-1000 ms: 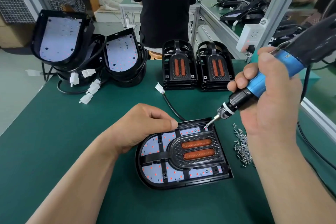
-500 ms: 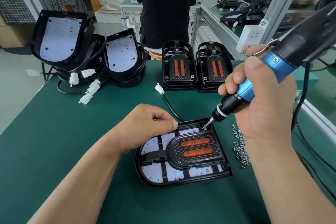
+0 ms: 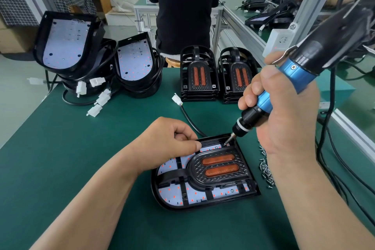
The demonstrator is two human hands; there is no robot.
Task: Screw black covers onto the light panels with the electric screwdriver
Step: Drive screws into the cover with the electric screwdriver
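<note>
A light panel [image 3: 172, 195] lies flat on the green table, with a black cover [image 3: 220, 167] bearing two orange strips seated in it. My right hand [image 3: 284, 119] grips the blue and black electric screwdriver [image 3: 292, 79], tilted, its bit tip down in the cover's far right corner. My left hand [image 3: 170, 144] rests on the panel's far left edge with fingers curled, thumb tip pressing on the cover's rim. What the curled fingers hold is hidden.
A pile of loose screws [image 3: 265, 170] lies right of the panel. Two stacks of black covers [image 3: 199, 75] stand at the far middle. Bare light panels [image 3: 67, 44] with cables and white connectors are stacked far left. A person in black [image 3: 182, 10] stands beyond the table.
The screwdriver has swung leftward and its bit has come down into the cover's far right corner. My left hand has stayed on the panel's edge.
</note>
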